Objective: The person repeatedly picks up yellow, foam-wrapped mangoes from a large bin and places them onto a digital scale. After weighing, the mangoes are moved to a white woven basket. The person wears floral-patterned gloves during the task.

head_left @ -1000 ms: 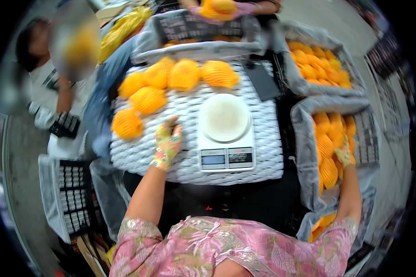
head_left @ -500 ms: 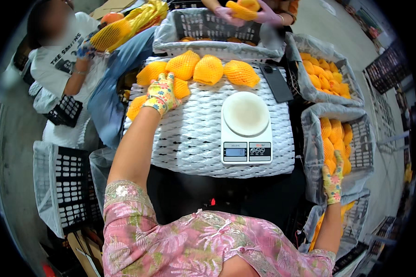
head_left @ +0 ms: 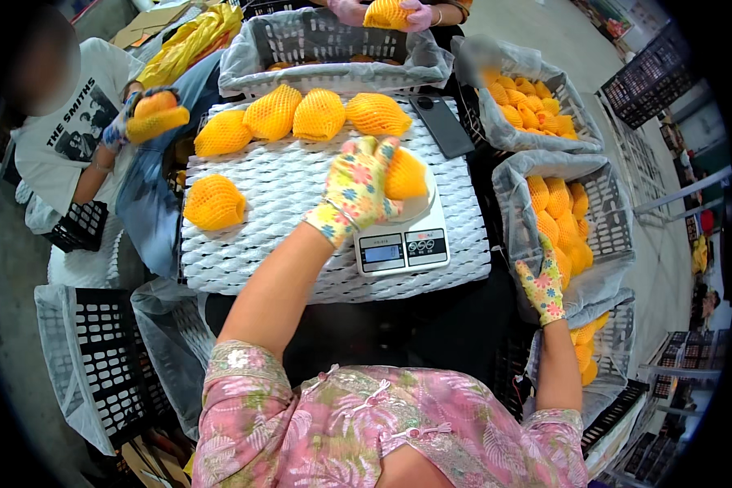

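My left hand (head_left: 355, 185), in a yellow floral glove, is closed round a fruit in a yellow foam net (head_left: 405, 175). It holds the fruit at the round plate of a white kitchen scale (head_left: 403, 248), hiding part of the plate. Whether the fruit rests on the plate I cannot tell. My right hand (head_left: 542, 281), gloved alike, lies with fingers extended at the inner edge of a lined crate (head_left: 519, 175), beside net-wrapped fruits (head_left: 573, 248). Several more wrapped fruits (head_left: 272, 113) line the far side of the padded table, and a single one (head_left: 214, 202) lies at its left.
White foam netting (head_left: 301, 236) covers the table. A dark phone (head_left: 442, 127) lies at the far right. Lined crates stand around, one (head_left: 333, 77) beyond the table, another (head_left: 98, 358) at lower left. A co-worker's gloved hand (head_left: 130, 118) holds fruit at left; another's pink-gloved hands (head_left: 419, 15) hold one at the top.
My left hand has carried a wrapped fruit from the table's left side rightward to the scale. My right hand has shifted slightly. The co-worker at left has pulled the fruit away from the yellow netting.
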{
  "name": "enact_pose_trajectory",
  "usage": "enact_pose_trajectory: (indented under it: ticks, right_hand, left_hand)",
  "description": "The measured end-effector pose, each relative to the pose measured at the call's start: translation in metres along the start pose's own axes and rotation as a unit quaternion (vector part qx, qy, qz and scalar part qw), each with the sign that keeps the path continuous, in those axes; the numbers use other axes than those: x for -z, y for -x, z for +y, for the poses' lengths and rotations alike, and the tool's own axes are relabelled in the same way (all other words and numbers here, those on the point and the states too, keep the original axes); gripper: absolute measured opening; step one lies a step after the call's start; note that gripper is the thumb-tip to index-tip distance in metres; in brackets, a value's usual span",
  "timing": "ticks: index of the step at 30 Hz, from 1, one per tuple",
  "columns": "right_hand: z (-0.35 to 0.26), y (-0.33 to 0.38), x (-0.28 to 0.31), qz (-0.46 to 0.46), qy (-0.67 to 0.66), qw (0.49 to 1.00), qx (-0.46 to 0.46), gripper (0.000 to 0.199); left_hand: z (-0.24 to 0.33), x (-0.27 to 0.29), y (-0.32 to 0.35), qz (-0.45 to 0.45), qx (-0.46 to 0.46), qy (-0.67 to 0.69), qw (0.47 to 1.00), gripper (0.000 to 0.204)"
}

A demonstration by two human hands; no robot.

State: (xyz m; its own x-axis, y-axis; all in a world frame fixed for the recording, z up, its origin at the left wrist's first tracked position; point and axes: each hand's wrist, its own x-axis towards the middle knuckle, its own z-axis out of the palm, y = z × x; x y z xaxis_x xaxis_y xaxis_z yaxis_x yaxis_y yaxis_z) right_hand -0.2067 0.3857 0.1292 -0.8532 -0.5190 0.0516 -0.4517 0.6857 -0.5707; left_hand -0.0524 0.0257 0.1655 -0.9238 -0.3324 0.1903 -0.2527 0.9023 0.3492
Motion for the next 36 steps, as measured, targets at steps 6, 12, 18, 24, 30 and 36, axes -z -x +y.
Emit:
enact_pose_trajectory:
  ticks: [6, 12, 18, 24, 30, 36]
  right_hand:
    - [0.01, 0.002, 0.001, 0.017, -0.011, 1.0, 0.024, 0.067]
    - [0.002, 0.001, 0.0, 0.008, -0.015, 0.999, 0.03, 0.065]
    - [0.021, -0.002, 0.003, 0.037, 0.063, 0.994, 0.08, 0.066]
    - [-0.017, -0.044, 0.021, 0.064, 0.1, 0.973, 0.198, 0.07]
    - [-0.139, -0.084, -0.012, -0.095, -0.014, 0.959, 0.267, 0.083]
    - [-0.208, -0.119, -0.067, -0.17, 0.107, 0.91, 0.362, 0.096]
  left_hand:
    - [-0.028, -0.028, 0.026, 0.179, 0.029, 0.157, 0.971, 0.081]
    - [-0.089, -0.079, 0.075, 0.236, 0.146, 0.454, 0.847, 0.046]
    - [-0.076, -0.078, 0.075, 0.217, 0.159, 0.369, 0.89, 0.035]
    - [-0.083, -0.084, 0.074, 0.213, 0.169, 0.393, 0.878, 0.034]
    - [-0.088, -0.088, 0.075, 0.216, 0.178, 0.427, 0.86, 0.033]
    - [-0.085, -0.086, 0.072, 0.214, 0.166, 0.44, 0.856, 0.032]
